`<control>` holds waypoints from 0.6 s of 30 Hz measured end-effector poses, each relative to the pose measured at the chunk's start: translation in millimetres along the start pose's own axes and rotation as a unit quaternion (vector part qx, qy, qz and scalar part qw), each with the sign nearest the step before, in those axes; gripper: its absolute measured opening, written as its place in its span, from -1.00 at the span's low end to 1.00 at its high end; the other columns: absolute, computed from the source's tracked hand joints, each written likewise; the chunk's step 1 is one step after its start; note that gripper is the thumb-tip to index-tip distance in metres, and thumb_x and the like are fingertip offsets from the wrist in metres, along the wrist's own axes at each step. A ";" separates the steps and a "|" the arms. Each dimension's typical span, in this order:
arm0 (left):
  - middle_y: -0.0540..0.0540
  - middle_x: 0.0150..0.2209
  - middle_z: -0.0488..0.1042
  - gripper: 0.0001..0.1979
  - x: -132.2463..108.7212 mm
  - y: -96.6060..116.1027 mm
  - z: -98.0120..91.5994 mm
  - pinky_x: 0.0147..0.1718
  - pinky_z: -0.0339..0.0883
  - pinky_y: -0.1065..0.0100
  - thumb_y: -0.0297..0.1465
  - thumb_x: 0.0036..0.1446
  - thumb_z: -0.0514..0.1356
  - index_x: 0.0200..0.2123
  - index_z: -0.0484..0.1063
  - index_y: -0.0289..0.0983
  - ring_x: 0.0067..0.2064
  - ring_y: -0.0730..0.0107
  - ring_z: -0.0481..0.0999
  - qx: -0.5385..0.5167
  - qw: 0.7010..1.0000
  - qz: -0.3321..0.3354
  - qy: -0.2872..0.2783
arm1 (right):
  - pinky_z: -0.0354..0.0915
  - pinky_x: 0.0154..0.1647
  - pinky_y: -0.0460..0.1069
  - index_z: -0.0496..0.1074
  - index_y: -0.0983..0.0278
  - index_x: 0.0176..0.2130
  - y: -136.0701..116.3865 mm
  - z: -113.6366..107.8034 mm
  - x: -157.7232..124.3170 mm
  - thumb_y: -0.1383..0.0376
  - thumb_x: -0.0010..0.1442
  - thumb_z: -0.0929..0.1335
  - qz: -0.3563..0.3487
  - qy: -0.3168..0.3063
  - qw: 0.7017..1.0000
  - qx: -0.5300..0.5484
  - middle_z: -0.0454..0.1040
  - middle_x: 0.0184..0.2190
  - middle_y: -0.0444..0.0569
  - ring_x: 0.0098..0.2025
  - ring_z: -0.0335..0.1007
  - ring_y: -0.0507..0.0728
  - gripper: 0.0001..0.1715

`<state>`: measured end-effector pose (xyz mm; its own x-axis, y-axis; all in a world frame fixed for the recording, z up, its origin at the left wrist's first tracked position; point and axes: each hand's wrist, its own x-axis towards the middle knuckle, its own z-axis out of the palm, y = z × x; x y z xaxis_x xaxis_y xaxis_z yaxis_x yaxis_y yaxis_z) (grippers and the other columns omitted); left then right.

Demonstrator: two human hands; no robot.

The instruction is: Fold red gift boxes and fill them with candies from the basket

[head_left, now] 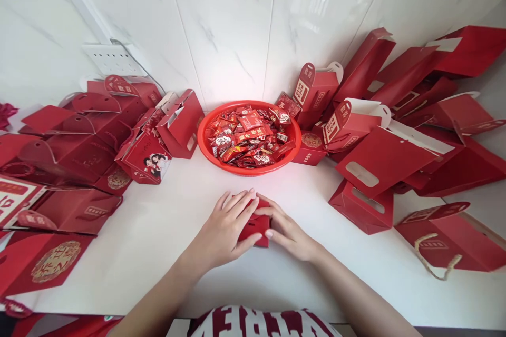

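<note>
A small red gift box [253, 229] lies on the white counter in front of me, mostly covered by both hands. My left hand [227, 224] reaches over its top and left side, with fingers long and the thumb across the near part. From the right, my right hand [290, 231] grips the same box, its fingers bent over the far edge and its thumb against the near side. A red plastic basket [249, 170] beyond the hands holds many small red wrapped candies [253, 134].
Folded red gift boxes [83, 152] crowd the left of the counter [166, 253]. More red boxes [356, 126] are piled on the right, one with a rope handle [437, 263]. A power strip [113, 59] with a cable rests near the tiled wall [225, 16].
</note>
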<state>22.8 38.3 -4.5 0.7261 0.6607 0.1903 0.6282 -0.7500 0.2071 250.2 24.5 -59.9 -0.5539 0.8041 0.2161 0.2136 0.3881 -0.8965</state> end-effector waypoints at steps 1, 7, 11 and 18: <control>-0.29 0.38 0.10 -0.27 -3.2 4.9 -5.8 0.33 -0.08 -0.16 -0.07 0.32 0.03 0.40 -0.03 -0.32 0.38 -0.05 0.13 0.010 0.999 -0.022 -0.020 | -0.03 0.41 0.20 0.17 0.12 0.29 -1.3 4.2 -1.2 0.09 0.40 0.23 -0.010 -0.018 1.000 -0.019 -0.14 0.45 0.06 0.46 -0.19 0.22 -0.47; -0.30 0.42 -0.04 0.15 -42.3 12.2 -10.6 0.33 -0.23 -0.24 0.27 0.03 0.09 0.45 -0.31 -0.24 0.39 -0.21 0.07 0.019 0.996 -0.070 -0.051 | 0.18 0.31 0.24 -0.07 0.16 0.40 2.6 7.8 -15.3 -0.03 0.39 0.16 -0.074 -0.017 0.986 -0.148 -0.31 0.46 0.18 0.42 -0.05 0.31 -0.26; -0.40 0.39 0.02 -0.04 -77.2 -3.4 -7.0 0.26 -0.07 -0.31 0.09 0.20 0.08 0.45 -0.27 -0.26 0.36 -0.29 0.10 0.097 0.955 -0.280 0.032 | 0.31 0.21 0.23 0.06 0.14 0.33 8.3 -9.1 -19.8 0.12 0.42 0.17 -0.028 0.028 0.982 -0.187 0.05 0.37 0.18 0.27 0.25 0.27 -0.45; -0.40 0.30 0.12 -0.31 -119.8 -35.7 -40.4 0.12 0.24 -0.19 -0.04 0.31 -0.05 0.40 0.03 -0.23 0.29 -0.25 0.19 0.104 0.878 -0.467 0.025 | 0.45 0.01 0.16 0.23 0.13 0.20 5.8 -12.9 -21.4 0.28 0.40 0.24 -0.023 0.045 0.967 -0.249 0.28 0.25 0.11 0.04 0.47 0.21 -0.60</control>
<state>-97.9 -12.8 4.1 -0.1417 0.9872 0.0739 0.9843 0.1325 0.1170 273.6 15.3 -64.8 -0.5044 0.8083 0.3037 0.5638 0.5747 -0.5931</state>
